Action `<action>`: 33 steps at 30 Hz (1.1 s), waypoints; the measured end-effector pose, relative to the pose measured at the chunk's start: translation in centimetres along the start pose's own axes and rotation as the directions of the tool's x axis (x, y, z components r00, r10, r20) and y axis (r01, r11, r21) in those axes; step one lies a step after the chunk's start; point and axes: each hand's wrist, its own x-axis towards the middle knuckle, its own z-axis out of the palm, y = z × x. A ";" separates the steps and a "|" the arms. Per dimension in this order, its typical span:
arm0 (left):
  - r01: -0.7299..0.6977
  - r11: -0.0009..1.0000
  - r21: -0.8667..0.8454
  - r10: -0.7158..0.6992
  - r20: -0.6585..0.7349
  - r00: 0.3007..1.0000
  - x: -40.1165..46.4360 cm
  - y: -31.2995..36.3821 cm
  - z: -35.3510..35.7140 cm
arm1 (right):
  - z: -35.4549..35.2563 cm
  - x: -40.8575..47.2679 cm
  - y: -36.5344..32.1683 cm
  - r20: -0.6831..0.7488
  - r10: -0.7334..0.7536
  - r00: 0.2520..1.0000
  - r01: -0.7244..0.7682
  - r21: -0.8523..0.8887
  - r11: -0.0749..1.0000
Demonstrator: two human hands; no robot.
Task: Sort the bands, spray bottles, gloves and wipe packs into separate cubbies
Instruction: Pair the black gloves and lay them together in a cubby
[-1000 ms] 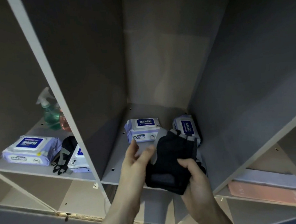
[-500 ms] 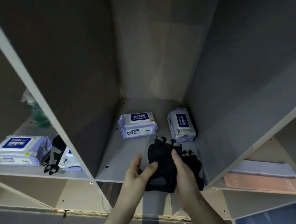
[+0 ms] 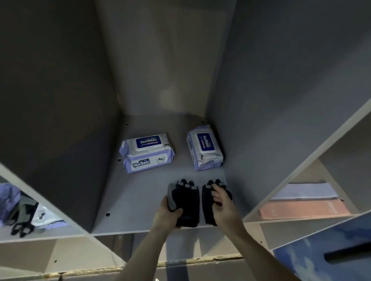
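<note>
We have a pair of black gloves at the front edge of the middle cubby's shelf [image 3: 110,202], lying side by side and nearly touching: our left hand [image 3: 166,214] curls its fingers and thumb around the left glove [image 3: 185,203], and our right hand [image 3: 225,207] lies over the right glove [image 3: 207,204] with its fingers bent onto the fabric, though we cannot tell whether it grips or only presses. Both gloves sit so close to the front edge that, in our judgement, a careless release could tip them off the lip and down to the level below. The bigger risk is to the sorting itself: two wipe packs, one [image 3: 147,153] toward the back left and one [image 3: 205,147] against the right wall, share this cubby, so leaving the gloves here would mix kinds. In the left cubby, cut off by the divider, we make out another dark glove [image 3: 23,219] among pale packs, blurred. Spray bottles and bands are nowhere visible, and the flat things in the lower right cubby are unclear.
</note>
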 end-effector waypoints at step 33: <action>-0.488 0.394 0.779 0.689 0.101 0.717 -0.4 -3.9 -0.5 | -0.3 -2.7 6.4 0.305 -0.134 0.943 0.315 -0.692 0.650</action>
